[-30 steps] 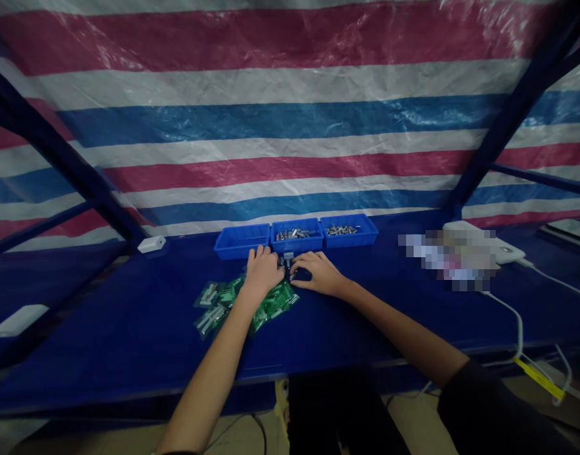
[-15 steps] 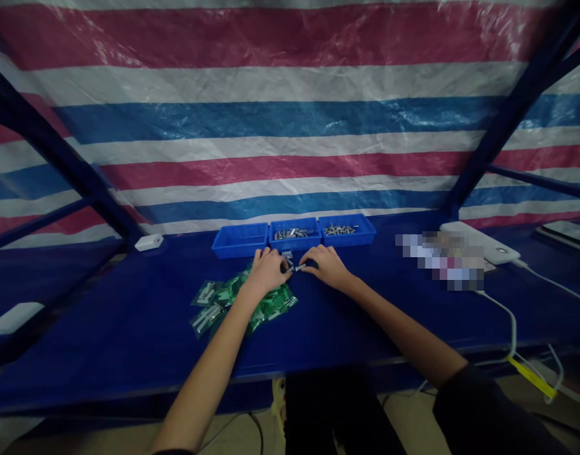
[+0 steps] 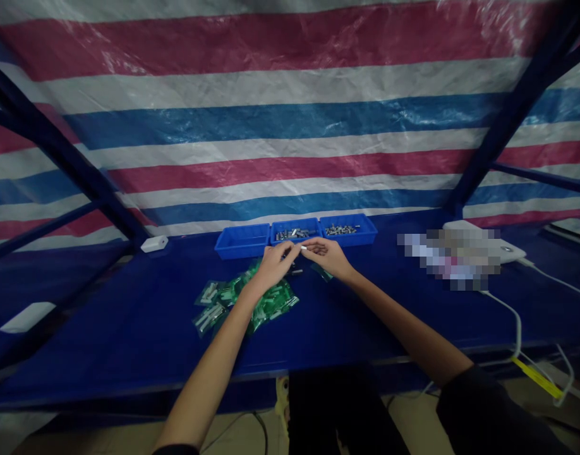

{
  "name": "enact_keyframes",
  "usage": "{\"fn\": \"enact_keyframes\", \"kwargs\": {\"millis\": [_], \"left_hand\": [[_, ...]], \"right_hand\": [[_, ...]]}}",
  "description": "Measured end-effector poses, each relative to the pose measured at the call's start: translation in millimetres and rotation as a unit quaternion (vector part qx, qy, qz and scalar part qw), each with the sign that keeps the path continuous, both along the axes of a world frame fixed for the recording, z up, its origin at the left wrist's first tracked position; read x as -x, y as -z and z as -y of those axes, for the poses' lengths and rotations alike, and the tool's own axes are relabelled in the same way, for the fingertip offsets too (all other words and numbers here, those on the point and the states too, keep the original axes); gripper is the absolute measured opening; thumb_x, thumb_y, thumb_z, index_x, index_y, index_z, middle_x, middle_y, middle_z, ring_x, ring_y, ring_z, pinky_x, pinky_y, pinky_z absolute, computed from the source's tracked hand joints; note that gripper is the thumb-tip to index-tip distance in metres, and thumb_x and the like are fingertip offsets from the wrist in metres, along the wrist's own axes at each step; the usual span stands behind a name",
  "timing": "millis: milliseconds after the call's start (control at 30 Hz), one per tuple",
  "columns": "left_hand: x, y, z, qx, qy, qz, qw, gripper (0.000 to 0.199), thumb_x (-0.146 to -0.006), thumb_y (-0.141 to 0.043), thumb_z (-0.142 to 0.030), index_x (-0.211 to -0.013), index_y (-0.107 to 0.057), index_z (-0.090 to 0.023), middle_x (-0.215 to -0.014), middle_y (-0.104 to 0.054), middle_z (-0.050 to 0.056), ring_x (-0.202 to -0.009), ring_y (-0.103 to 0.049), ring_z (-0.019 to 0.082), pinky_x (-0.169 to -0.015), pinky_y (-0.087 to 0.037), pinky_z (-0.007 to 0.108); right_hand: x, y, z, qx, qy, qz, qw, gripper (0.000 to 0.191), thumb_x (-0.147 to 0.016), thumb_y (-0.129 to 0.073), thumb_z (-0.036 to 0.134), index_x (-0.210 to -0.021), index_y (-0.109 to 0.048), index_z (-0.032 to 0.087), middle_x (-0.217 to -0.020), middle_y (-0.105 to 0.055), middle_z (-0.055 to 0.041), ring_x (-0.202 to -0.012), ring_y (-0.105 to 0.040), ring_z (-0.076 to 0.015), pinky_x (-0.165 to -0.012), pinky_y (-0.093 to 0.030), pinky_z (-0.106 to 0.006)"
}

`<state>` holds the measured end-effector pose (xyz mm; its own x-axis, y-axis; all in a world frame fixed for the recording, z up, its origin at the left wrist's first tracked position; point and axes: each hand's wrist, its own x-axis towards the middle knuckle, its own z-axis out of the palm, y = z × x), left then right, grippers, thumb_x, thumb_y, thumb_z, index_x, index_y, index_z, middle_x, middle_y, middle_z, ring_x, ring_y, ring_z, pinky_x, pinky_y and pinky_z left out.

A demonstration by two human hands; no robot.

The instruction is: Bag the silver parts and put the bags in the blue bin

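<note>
Pinching a white piece (image 3: 303,248) at its fingertips, the right hand (image 3: 330,256) is meeting the left hand (image 3: 275,264) just in front of the middle tray (image 3: 296,220). The left thumb and forefinger are bending toward the piece; whether they are gripping it too, I cannot tell.

Behind everything, a sheet (image 3: 290,82) striped red, white and blue is hanging. Blue posts (image 3: 508,114) are slanting up at both sides. Beneath the hands, a blue table (image 3: 366,316) is stretching across the view. Near its back edge, the left tray (image 3: 242,250), middle tray and right tray (image 3: 354,239) are standing in a row.

Green bags (image 3: 273,303) are lying in a pile under and beside the left forearm, some showing pale strips inside. Well to the right, a white device (image 3: 512,249) is lying beside a blurred-out thing (image 3: 448,253). At the far left, a white block (image 3: 28,317) is lying, with a plug (image 3: 155,244) sitting farther back.

One small bag (image 3: 322,273) is showing just below the right hand, held or lying, I cannot tell. Metal parts (image 3: 292,233) are resting in the middle tray, and smaller bits (image 3: 342,229) are heaping up in the right tray.
</note>
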<state>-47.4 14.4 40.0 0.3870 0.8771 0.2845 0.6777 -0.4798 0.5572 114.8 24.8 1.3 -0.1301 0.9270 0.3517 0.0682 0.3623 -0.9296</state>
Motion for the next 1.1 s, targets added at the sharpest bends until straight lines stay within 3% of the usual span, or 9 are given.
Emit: {"fn": "enact_keyframes", "kwargs": {"millis": [133,233,333,467,633,733,900,1000,1100], "left_hand": [[-1,4.1,-3,0.021,-0.034,-0.027,0.999,0.042,-0.091,-0.027,-0.040,-0.073,-0.058,-0.019,-0.075,-0.063,0.001,-0.078,-0.057,0.017,-0.075,-0.040,0.031],[-1,11.3,-5,0.034,0.005,-0.053,0.998,0.043,-0.092,-0.024,-0.036,-0.076,-0.059,-0.019,-0.081,-0.063,0.002,-0.080,-0.058,0.017,-0.076,-0.040,0.031],[1,16.2,-5,0.021,0.021,-0.091,0.995,0.035,-0.090,-0.031,-0.040,-0.084,-0.060,-0.021,-0.087,-0.062,0.002,-0.083,-0.057,0.018,-0.081,-0.038,0.034],[8,18.5,-3,-0.019,-0.001,-0.177,0.984,0.031,-0.075,-0.056,-0.052,-0.084,-0.062,-0.023,-0.091,-0.059,0.003,-0.095,-0.051,0.024,-0.088,-0.033,0.042],[9,16.9,-2,-0.009,0.022,-0.217,0.976,0.023,-0.074,-0.061,-0.045,-0.073,-0.064,-0.022,-0.093,-0.058,0.004,-0.098,-0.049,0.025,-0.088,-0.032,0.042],[7,13.0,-2,-0.026,0.001,-0.176,0.984,0.021,-0.076,-0.059,-0.042,-0.078,-0.064,-0.022,-0.090,-0.062,0.003,-0.094,-0.053,0.024,-0.086,-0.033,0.040],[7,7.9,-6,-0.030,-0.024,-0.044,0.998,0.018,-0.075,-0.060,-0.038,-0.079,-0.062,-0.020,-0.078,-0.067,0.000,-0.078,-0.059,0.017,-0.075,-0.040,0.031],[8,7.4,-9,-0.023,-0.017,0.019,0.999,0.017,-0.072,-0.064,-0.035,-0.078,-0.064,-0.019,-0.073,-0.066,0.000,-0.071,-0.059,0.015,-0.069,-0.042,0.027],[8,5.6,-9,-0.035,-0.018,0.090,0.995,0.016,-0.072,-0.065,-0.032,-0.081,-0.066,-0.019,-0.077,-0.067,0.001,-0.071,-0.058,0.014,-0.067,-0.043,0.026]], "right_hand": [[4,-1.8,4,-0.001,-0.015,-0.010,1.000,0.029,-0.067,-0.068,0.040,-0.085,-0.067,0.017,-0.069,-0.068,-0.0024,-0.063,-0.062,-0.0137,-0.061,-0.050,-0.028],[5,-2.9,5,-0.001,-0.027,-0.008,1.000,0.026,-0.070,-0.064,0.040,-0.084,-0.067,0.018,-0.066,-0.066,-0.0016,-0.063,-0.062,-0.0142,-0.063,-0.051,-0.029],[2,-0.3,1,-0.001,0.021,0.001,1.000,0.024,-0.070,-0.064,0.039,-0.080,-0.066,0.018,-0.064,-0.065,-0.0013,-0.061,-0.062,-0.0140,-0.062,-0.050,-0.029],[-5,4.0,-8,0.009,0.104,0.009,0.994,0.025,-0.069,-0.065,0.040,-0.077,-0.065,0.016,-0.064,-0.066,-0.0034,-0.060,-0.061,-0.0148,-0.062,-0.050,-0.029],[-5,-4.9,-8,0.031,0.031,-0.082,0.996,0.039,-0.070,-0.065,0.038,-0.103,-0.062,0.019,-0.096,-0.070,-0.0072,-0.088,-0.065,-0.0184,-0.077,-0.051,-0.032],[-3,-8.7,-4,0.015,-0.013,-0.073,0.997,0.038,-0.069,-0.066,0.036,-0.104,-0.063,0.021,-0.108,-0.066,-0.0066,-0.098,-0.062,-0.0186,-0.083,-0.050,-0.032],[-1,1.0,-3,0.029,-0.010,0.026,0.999,0.024,-0.067,-0.067,0.035,-0.081,-0.069,0.016,-0.078,-0.071,-0.0057,-0.074,-0.066,-0.0183,-0.072,-0.052,-0.032],[-1,5.1,-5,0.059,-0.015,0.014,0.998,0.024,-0.065,-0.069,0.035,-0.078,-0.069,0.014,-0.067,-0.069,-0.0039,-0.066,-0.064,-0.0158,-0.071,-0.051,-0.031],[0,4.0,-5,0.117,-0.029,-0.035,0.992,0.030,-0.065,-0.069,0.035,-0.086,-0.068,0.014,-0.071,-0.070,-0.0039,-0.068,-0.064,-0.0140,-0.071,-0.050,-0.028]]}}
